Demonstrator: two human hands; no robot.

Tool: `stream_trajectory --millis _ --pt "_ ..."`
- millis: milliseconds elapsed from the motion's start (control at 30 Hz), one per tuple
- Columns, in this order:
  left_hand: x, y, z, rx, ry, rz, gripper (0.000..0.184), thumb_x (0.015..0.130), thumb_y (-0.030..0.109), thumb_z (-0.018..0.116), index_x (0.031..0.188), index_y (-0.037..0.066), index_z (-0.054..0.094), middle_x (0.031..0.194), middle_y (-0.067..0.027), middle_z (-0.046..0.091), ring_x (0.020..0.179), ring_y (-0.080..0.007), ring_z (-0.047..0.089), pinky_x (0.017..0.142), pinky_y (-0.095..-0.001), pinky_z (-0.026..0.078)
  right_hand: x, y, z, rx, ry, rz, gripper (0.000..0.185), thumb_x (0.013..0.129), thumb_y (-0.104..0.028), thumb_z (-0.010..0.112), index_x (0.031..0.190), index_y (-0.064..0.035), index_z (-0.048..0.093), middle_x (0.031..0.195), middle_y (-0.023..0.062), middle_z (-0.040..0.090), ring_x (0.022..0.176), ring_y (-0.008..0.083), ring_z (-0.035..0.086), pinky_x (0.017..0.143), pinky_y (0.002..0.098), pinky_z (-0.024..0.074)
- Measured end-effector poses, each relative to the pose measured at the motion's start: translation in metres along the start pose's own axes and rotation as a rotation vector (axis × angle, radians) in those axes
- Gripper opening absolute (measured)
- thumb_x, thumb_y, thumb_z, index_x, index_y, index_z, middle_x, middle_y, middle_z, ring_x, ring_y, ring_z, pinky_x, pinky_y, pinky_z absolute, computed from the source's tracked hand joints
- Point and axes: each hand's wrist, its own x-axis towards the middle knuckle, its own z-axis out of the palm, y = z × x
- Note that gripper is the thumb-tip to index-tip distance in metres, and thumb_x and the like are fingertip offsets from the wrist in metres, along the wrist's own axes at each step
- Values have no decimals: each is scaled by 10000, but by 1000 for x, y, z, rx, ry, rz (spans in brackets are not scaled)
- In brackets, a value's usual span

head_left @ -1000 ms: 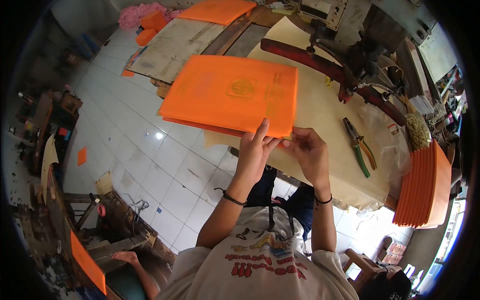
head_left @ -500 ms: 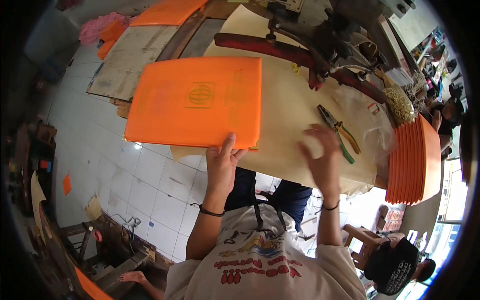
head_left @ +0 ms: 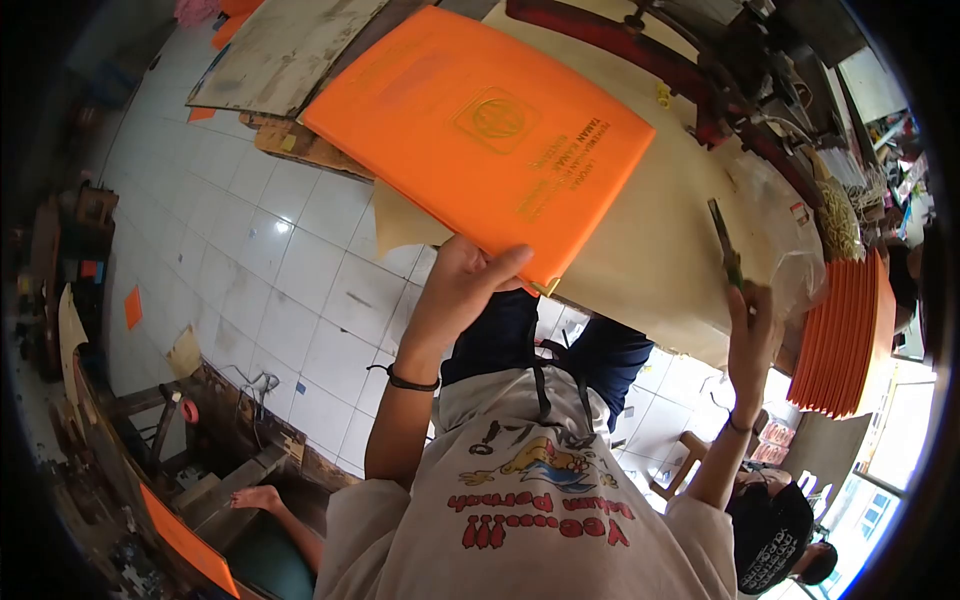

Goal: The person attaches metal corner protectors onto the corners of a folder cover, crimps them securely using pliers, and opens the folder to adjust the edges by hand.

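An orange folder (head_left: 480,130) with a gold emblem and lettering is tilted over the table. My left hand (head_left: 465,285) grips its near edge, thumb on top, beside a small gold metal corner (head_left: 545,287). To the right, my right hand (head_left: 752,325) is closed round the handles of the pliers (head_left: 725,240), whose jaws point away from me. The pliers are over the paper-covered table (head_left: 660,270), next to a clear plastic bag (head_left: 790,245).
A red and black metal machine (head_left: 640,45) stands at the back right. Orange folders (head_left: 845,335) are stacked at the right edge. A worn board (head_left: 285,55) lies at the back left. Other people are partly visible: a foot (head_left: 257,497) lower left, a black-clad person (head_left: 785,535) lower right.
My right hand left the folder's corner, moved right and took hold of the pliers. The folder, still in my left hand, has turned, its near corner now closer to me.
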Motion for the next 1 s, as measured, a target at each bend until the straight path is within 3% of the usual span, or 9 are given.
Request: stream_trajectory --millis 100,233,367,400,433,567,667,733,1000 --pt "3 -1 -7 32 -104 28 346 945 161 649 1190 -58 540 1133 -130 647 987 -186 683 821 -327 603 -29 19 -14 573 -323 283 385 987 -351 587 1001 33 602 831 102 618 698 177 606 619 287 457" --pt "9 19 -26 107 -175 -29 382 922 193 672 1198 -43 553 1124 -115 657 1002 -186 680 795 -326 605 -74 -13 16 1145 -672 217 578 929 -454 639 1126 88 600 951 131 637 726 203 642 616 297 505" --pt "8 31 -34 123 -193 -68 397 947 251 639 1203 -41 557 1100 -111 668 975 -183 688 761 -312 610 -106 -36 47 1346 -955 450 425 936 -317 627 1073 84 624 1069 193 645 834 260 667 715 388 546" --pt "6 31 -33 137 -159 -64 404 955 265 627 1208 -42 556 1102 -114 670 971 -187 690 751 -314 611 -113 -32 59 1412 -1035 345 337 929 -270 620 978 61 655 1077 201 657 873 270 676 752 387 543" --pt "4 29 -30 151 -128 -59 411 962 279 615 1213 -42 556 1104 -117 671 968 -191 693 742 -316 612 -115 -38 62 1377 -1090 421 245 935 -184 599 924 50 669 1080 195 665 912 255 670 802 369 529" --pt "-16 27 -28 68 -140 -175 468 983 323 577 1264 -50 537 1129 -127 672 979 -215 699 706 -326 617 -118 -65 68 1218 -1152 311 187 973 -87 546 948 54 665 1119 165 673 973 206 640 845 335 504" --pt "-30 0 -24 -93 -102 -8 556 883 97 702 1357 -56 456 1132 -153 672 1034 -247 689 808 -336 603 -118 -72 67 1185 -1177 351 187 978 -89 548 997 59 660 1174 168 667 979 189 634 871 342 502" --pt "-38 -8 -20 -143 -54 40 698 776 -93 749 1391 -45 424 1124 -168 673 1048 -251 682 898 -340 577 -113 -80 62 1196 -1188 430 176 970 -45 534 1037 65 655 1227 184 643 1026 213 638 910 354 499" --pt "-35 -17 -12 -77 69 70 646 809 -115 708 1389 -34 434 1109 -164 687 1042 -226 682 911 -320 570 -126 -66 63 1671 -1220 526 335 849 185 477 1111 64 647 1389 306 481 1293 408 497 1040 481 438"
